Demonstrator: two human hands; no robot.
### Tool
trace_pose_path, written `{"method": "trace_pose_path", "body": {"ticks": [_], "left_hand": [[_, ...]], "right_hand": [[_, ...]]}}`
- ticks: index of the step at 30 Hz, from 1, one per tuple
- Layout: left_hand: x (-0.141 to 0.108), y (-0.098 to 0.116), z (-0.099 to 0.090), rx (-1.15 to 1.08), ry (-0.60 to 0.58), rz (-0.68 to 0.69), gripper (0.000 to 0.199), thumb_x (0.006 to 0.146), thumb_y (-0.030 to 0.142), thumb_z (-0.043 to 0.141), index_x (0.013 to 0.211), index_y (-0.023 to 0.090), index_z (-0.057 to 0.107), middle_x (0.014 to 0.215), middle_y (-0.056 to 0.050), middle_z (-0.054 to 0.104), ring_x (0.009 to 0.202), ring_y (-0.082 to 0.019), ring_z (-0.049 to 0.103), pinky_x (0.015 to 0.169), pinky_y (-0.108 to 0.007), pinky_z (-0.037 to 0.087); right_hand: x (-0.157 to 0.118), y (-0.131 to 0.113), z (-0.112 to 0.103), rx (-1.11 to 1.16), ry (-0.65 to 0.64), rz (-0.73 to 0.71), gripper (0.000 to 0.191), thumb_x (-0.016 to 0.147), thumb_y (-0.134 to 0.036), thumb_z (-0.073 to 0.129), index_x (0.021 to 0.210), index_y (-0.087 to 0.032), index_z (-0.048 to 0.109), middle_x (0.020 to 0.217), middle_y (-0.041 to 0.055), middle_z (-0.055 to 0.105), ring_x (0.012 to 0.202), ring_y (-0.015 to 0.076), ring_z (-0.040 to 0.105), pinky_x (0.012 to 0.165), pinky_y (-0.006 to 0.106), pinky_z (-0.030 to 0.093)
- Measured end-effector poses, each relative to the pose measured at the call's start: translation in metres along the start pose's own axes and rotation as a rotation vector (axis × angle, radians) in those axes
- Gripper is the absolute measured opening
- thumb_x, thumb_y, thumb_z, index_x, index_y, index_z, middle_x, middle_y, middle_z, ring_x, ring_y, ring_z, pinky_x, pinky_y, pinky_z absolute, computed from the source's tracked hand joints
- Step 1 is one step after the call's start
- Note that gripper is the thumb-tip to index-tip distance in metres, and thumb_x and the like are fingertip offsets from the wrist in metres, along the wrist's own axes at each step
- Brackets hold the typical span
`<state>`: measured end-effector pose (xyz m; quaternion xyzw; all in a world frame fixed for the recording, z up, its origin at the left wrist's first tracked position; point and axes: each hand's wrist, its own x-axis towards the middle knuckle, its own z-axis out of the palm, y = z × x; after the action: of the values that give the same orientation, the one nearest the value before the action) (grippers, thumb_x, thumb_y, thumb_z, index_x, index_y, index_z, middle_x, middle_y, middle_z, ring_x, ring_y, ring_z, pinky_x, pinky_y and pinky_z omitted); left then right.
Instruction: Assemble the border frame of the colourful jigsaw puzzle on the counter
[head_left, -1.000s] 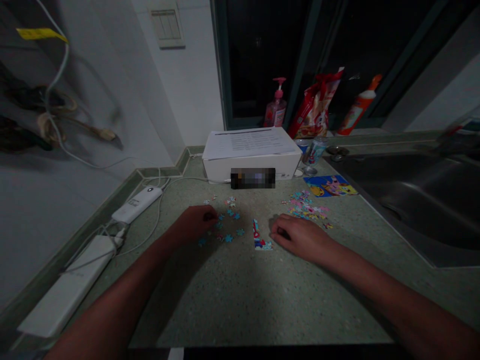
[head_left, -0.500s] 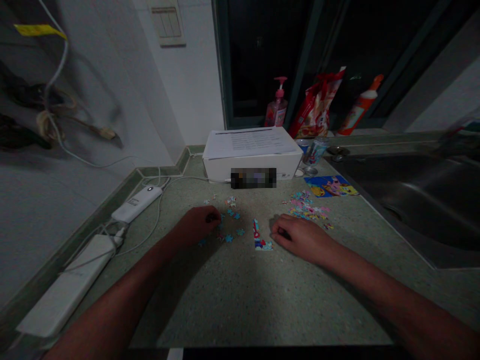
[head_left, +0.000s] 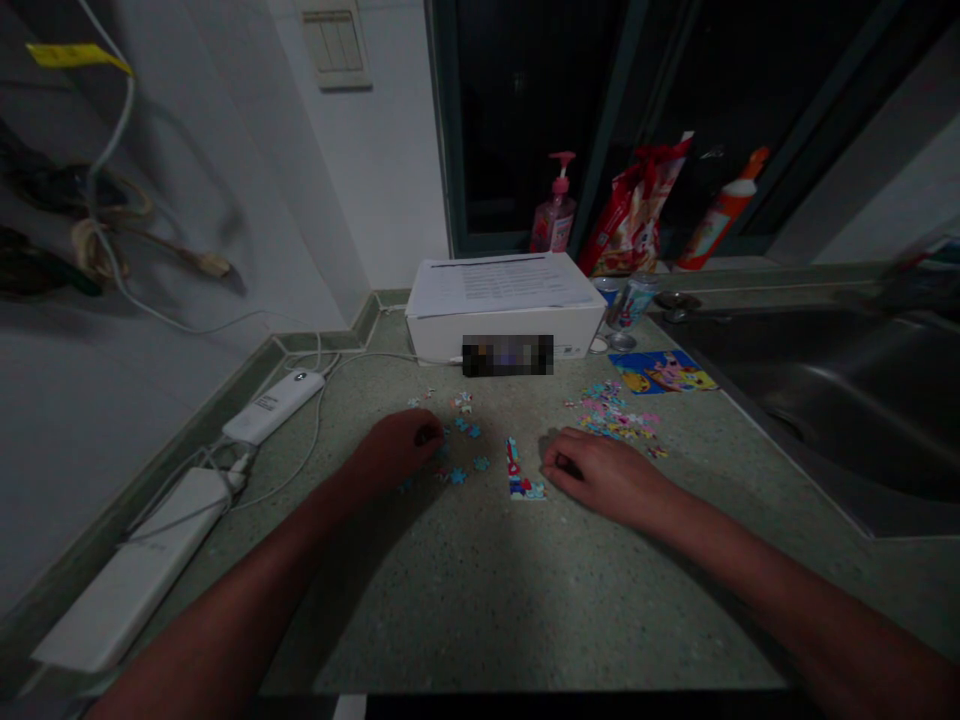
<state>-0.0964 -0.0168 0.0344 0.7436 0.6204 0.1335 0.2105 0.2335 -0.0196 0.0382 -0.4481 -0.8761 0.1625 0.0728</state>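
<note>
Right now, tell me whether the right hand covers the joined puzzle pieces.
No, the joined puzzle pieces lie uncovered between left hand and right hand.

2 hands [head_left: 405, 445] [head_left: 600, 468] with curled fingers [head_left: 555, 447]

dim light, white wall [head_left: 397, 170], dark window [head_left: 532, 110]

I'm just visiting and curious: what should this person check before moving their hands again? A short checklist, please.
1. Joined L-shaped strip clear of both hands: ok, it lies between them, untouched.
2. Left hand holding a piece: cannot tell, it is curled and too dark inside.
3. Right hand holding a piece: cannot tell, also curled.
4. Full view of the loose blue pieces: not ok, the left hand blocks part of that area.
5. Multicoloured pile apart from the blue pieces: ok, it lies beyond the right hand.
6. Picture card visible: ok, lying near the sink.
</note>
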Motion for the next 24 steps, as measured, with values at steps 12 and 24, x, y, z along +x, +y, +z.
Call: {"method": "trace_pose_path", "body": {"ticks": [12, 24], "left_hand": [[-0.001, 0.002, 0.0, 0.038, 0.018, 0.054, 0.016, 0.093, 0.028, 0.061, 0.099, 0.023, 0.075, 0.1, -0.01, 0.079, 0.089, -0.025, 0.071, 0.085, -0.041, 0.054], [-0.005, 0.0, -0.022, 0.104, -0.057, 0.007, 0.017, 0.092, 0.03, 0.063, 0.098, 0.021, 0.076, 0.097, -0.005, 0.079, 0.087, -0.021, 0.072, 0.079, -0.032, 0.05]], "right_hand": [[-0.001, 0.001, -0.001, 0.013, -0.002, -0.012, 0.008, 0.097, -0.019, 0.063, 0.094, -0.022, 0.07, 0.096, 0.0046, 0.073, 0.083, 0.0188, 0.068, 0.074, 0.031, 0.045], [-0.001, 0.001, 0.0, 0.008, 0.002, -0.006, 0.007, 0.096, -0.018, 0.065, 0.093, -0.022, 0.069, 0.094, 0.0037, 0.072, 0.084, 0.0188, 0.068, 0.075, 0.031, 0.044]]}}
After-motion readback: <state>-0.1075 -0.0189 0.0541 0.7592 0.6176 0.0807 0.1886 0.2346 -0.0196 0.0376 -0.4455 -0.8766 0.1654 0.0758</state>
